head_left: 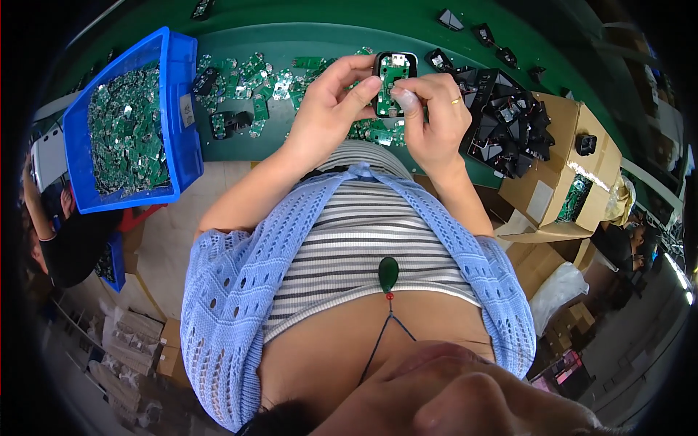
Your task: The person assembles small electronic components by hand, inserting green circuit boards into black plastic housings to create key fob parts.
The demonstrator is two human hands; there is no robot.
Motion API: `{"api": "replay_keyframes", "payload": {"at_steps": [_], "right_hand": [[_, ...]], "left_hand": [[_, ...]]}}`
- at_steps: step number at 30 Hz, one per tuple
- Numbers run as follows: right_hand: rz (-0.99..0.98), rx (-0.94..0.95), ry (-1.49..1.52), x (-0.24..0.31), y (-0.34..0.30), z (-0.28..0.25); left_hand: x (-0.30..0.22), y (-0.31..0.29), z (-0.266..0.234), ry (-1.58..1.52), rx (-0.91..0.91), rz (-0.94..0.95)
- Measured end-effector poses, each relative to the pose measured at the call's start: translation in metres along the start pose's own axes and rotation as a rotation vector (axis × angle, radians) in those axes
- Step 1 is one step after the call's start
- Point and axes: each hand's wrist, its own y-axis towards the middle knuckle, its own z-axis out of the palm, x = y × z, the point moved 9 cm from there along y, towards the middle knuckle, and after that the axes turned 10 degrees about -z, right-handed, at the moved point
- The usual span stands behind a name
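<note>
Above the green worktop I hold a small black plastic housing [414,67] with a green circuit board [393,75] lying in it. My left hand [331,105] is closed round the housing's left side, its thumb pressed near the board's edge. On the right side, my right hand [438,120] has its thumb and forefinger pinched at the board's lower right, and the other fingers are curled. The fingertips partly cover the board, so I cannot tell if it is fully seated. Loose green boards [251,76] lie scattered to the left of my hands.
A blue bin [190,138] full of green boards stands at the left. Black housings [509,120] are heaped on the right, beside an open cardboard box [556,156]. A few more black parts [451,19] lie along the far side. Other people sit at the far left and right.
</note>
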Motion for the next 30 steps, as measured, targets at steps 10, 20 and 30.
{"api": "replay_keyframes", "payload": {"at_steps": [10, 20, 30], "right_hand": [[0.087, 0.191, 0.139, -0.056, -0.002, 0.034], [0.764, 0.299, -0.757, -0.398, -0.108, 0.023], [0.67, 0.124, -0.251, -0.33, -0.06, 0.055]], "left_hand": [[0.019, 0.058, -0.014, 0.077, -0.113, -0.023], [0.083, 0.254, -0.094, 0.0, -0.24, -0.154], [0.036, 0.288, -0.103, 1.168, -0.753, 0.172]]}}
